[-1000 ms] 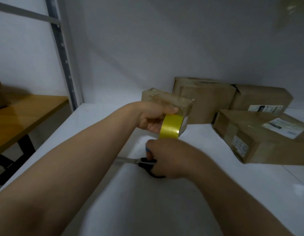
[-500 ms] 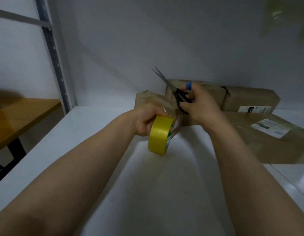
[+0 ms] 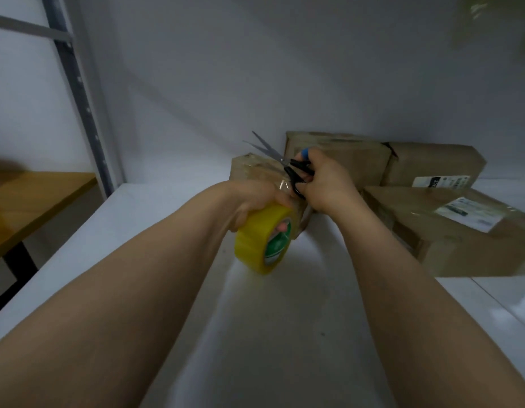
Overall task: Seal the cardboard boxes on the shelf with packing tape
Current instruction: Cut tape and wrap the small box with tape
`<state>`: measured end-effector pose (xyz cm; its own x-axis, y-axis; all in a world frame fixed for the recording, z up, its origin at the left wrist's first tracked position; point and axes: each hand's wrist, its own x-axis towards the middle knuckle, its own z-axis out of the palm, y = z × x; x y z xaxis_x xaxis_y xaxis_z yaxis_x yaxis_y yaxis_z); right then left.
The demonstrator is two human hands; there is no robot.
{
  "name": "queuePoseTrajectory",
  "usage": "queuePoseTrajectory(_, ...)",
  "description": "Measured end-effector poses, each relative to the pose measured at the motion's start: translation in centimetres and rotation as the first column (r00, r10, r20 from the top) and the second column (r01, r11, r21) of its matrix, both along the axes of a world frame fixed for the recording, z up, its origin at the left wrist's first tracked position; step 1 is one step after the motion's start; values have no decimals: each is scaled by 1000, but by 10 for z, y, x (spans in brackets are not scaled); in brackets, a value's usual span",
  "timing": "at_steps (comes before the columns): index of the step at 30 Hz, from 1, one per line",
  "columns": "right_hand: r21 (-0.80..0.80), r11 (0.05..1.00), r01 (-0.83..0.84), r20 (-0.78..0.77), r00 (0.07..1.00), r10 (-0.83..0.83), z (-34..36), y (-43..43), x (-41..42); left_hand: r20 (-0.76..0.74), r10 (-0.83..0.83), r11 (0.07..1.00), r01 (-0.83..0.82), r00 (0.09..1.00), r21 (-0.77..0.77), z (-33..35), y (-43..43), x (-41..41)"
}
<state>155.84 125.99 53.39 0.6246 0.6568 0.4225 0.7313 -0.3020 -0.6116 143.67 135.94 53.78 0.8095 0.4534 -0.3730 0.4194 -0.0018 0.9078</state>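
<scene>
Across the lower and middle frame a white, flat shelf surface [image 3: 155,240] runs back to a plain grey wall. At the right of the frame, a broad brown cardboard box with a white shipping label [image 3: 432,231] lies on it. Behind that box, against the wall, stand two more brown cardboard boxes side by side: one at centre [image 3: 346,156], and one toward the right with a dark-printed label [image 3: 435,164]. A smaller brown cardboard box wrapped in glossy clear tape [image 3: 252,169] sits just left of the centre one, close behind both hands.

At the left edge is a yellow-brown wooden tabletop [image 3: 31,201]. A grey perforated metal upright [image 3: 79,92] rises in the upper left.

The left hand [image 3: 255,198], at mid-frame, grips a thick roll of yellow packing tape with a green-and-white core label [image 3: 259,240]. A fingertip shows through the core. The roll hangs in front of the small box's near face; whether it touches the shelf cannot be told.

The right hand [image 3: 326,184], just right of the left, has its fingers curled through the handles of black-handled scissors with steel blades [image 3: 280,161]. The blades are parted and point to the upper left over the small box's top. A blue patch shows at the topmost fingertip; what it is cannot be told.
</scene>
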Motion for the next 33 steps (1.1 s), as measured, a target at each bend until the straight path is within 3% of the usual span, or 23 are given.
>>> queuePoseTrajectory(2,16,1000,-20,-31,999,21,1,-2,0,4,35,999,-35,999,-6,5,-8,0)
queuePoseTrajectory(5,257,965,-56,-303,943,136,3,-22,-3,49,69,998,-68,996,-6,9,-14,2)
queuePoseTrajectory(7,330,943,-50,-377,908,180,7,-49,-7,50,81,996,-79,995,-30,8,-13,3)
queuePoseTrajectory(10,79,984,-163,-441,879,181,10,-95,-11,51,67,997,-65,996,-34,6,-9,2)
queuePoseTrajectory(12,-96,960,-262,-478,858,186,9,-117,-7,32,58,998,-58,998,-13,7,-9,-1)
queuePoseTrajectory(15,-219,914,-343,-522,832,187,6,-136,3,-7,62,998,-62,998,-14,6,-7,-2)
queuePoseTrajectory(33,-176,929,-324,-656,742,135,-7,-114,6,-62,48,998,-50,997,-37,3,3,-1)
